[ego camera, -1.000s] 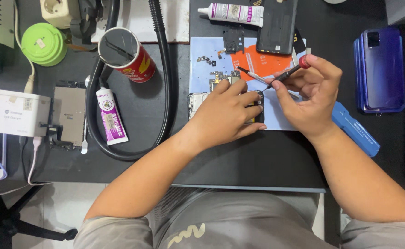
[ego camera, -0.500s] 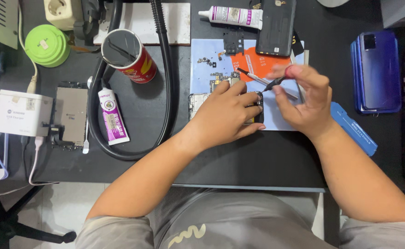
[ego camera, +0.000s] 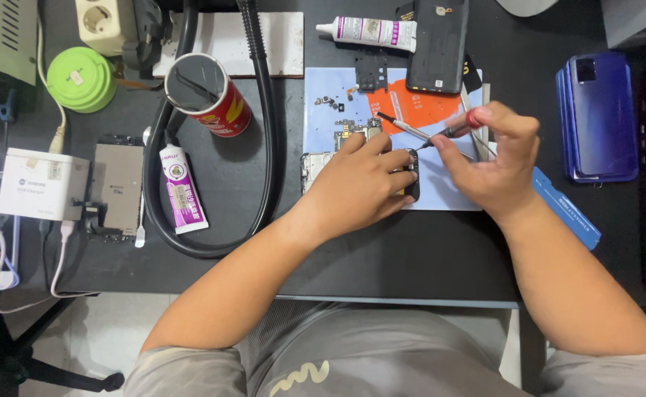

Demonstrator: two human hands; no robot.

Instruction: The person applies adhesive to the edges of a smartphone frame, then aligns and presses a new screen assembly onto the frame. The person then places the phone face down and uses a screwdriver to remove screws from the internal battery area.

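Observation:
My left hand [ego camera: 363, 184] lies flat over an opened phone [ego camera: 314, 166] on a light blue work mat [ego camera: 323, 117], pinning it down. My right hand [ego camera: 496, 158] grips a small screwdriver with a red handle [ego camera: 451, 131]; its tip points down-left at the phone's right end beside my left fingertips. A pair of tweezers [ego camera: 402, 127] lies on the orange patch of the mat [ego camera: 418, 106] just above the screwdriver. Small loose screws and parts [ego camera: 330, 101] sit at the mat's upper left. Most of the phone is hidden under my left hand.
A black phone back cover [ego camera: 437, 44] and a white glue tube [ego camera: 371, 31] lie beyond the mat. A blue phone [ego camera: 598, 114] rests right; a blue flat tool [ego camera: 565, 209] lies under my right wrist. Left: red can [ego camera: 209, 92], black hose [ego camera: 268, 147], glue tube [ego camera: 180, 187], phone frame [ego camera: 117, 187], white charger [ego camera: 40, 184], green container [ego camera: 80, 77].
My right hand has turned and drawn in slightly, tilting the screwdriver so its tip comes down at the phone's right end. My left hand stays put on the phone.

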